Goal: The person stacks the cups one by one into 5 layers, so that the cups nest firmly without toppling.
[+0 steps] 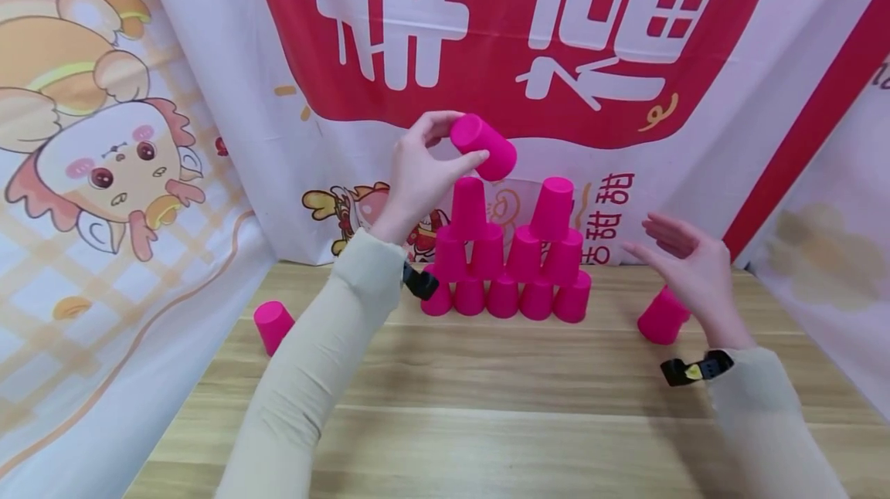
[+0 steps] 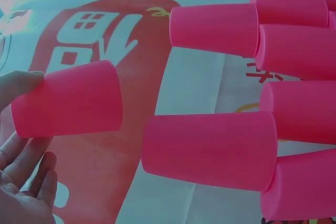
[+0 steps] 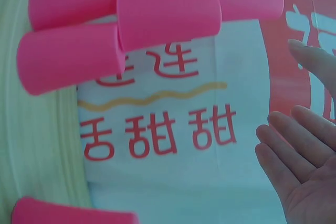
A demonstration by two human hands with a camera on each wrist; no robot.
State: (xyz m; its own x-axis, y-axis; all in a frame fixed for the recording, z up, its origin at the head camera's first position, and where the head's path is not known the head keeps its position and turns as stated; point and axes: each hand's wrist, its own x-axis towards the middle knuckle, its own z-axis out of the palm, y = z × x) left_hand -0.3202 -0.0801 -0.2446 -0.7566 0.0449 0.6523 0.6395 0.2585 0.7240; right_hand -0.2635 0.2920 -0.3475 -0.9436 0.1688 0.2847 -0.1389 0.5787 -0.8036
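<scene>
My left hand (image 1: 426, 171) pinches a pink cup (image 1: 484, 147) between thumb and fingers; the cup is tilted in the air above the stack. In the left wrist view the held cup (image 2: 71, 100) is apart from the stacked ones. Below it, upside-down pink cups stand in tiers: a bottom row (image 1: 503, 298), a middle tier (image 1: 487, 252), and two upper cups, one at left (image 1: 469, 209) and one at right (image 1: 552, 209), with a gap between them. My right hand (image 1: 691, 271) hovers to the right of the stack with its fingers extended, holding nothing (image 3: 302, 150).
A loose pink cup (image 1: 273, 325) stands on the wooden table (image 1: 445, 437) at left, partly behind my left forearm. Another pink cup (image 1: 662, 317) is below my right hand, partly covered by it. A printed cloth (image 1: 292, 174) hangs behind the stack.
</scene>
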